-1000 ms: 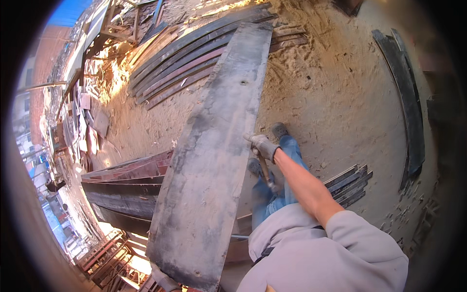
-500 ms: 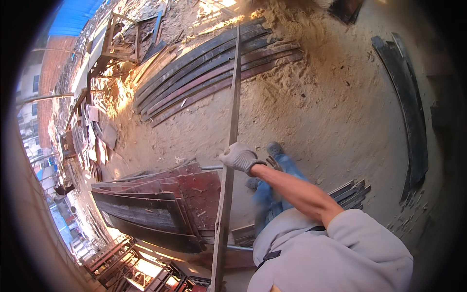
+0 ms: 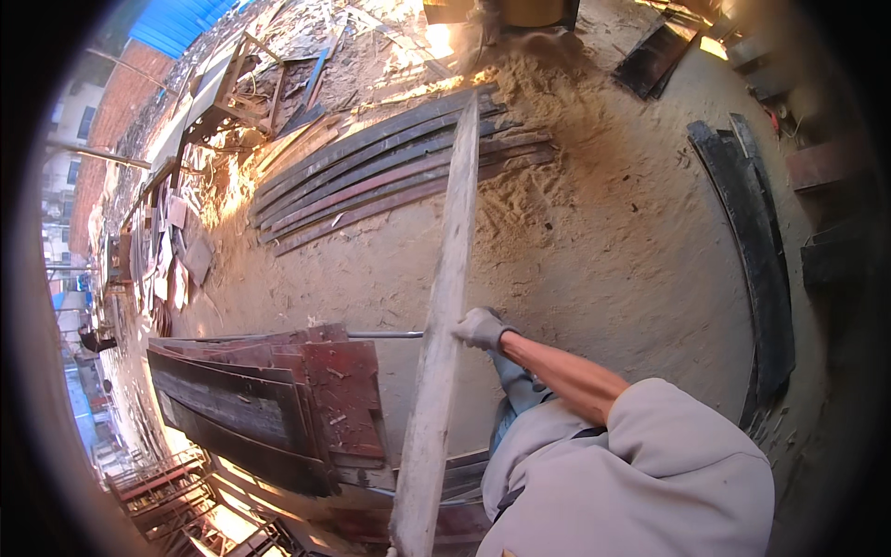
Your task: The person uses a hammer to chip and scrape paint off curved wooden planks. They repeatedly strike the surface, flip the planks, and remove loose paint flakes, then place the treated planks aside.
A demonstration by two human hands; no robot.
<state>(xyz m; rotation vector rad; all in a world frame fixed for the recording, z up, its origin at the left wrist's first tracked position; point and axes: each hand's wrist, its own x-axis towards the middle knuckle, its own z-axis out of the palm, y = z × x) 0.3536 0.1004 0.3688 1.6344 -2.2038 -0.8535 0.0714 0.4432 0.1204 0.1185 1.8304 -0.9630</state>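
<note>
A long, pale grey wooden plank (image 3: 434, 371) runs from the lower edge of the view up past a pile of dark boards, its broad face showing. My right hand (image 3: 481, 329), in a light knitted glove, is closed on the plank's right edge about midway along. Its fingertips are partly hidden at the wood. My left hand does not show; a tiny pale bit at the plank's bottom end is too small to make out. Beneath the plank's far part lie several long dark and reddish boards (image 3: 371, 176), side by side on the ground.
Stacked reddish and black sheets (image 3: 251, 404) lie left of the plank, with a metal pipe (image 3: 385, 334) beside them. Long black boards (image 3: 747, 251) rest at the right. A wooden frame table (image 3: 223, 93) stands far left. Sawdust (image 3: 529, 102) covers ground near a yellowish machine (image 3: 529, 13).
The plank has turned from its narrow edge to its broad face. My right hand has shifted slightly right and down, still gripping it. The view has moved, showing more at the top.
</note>
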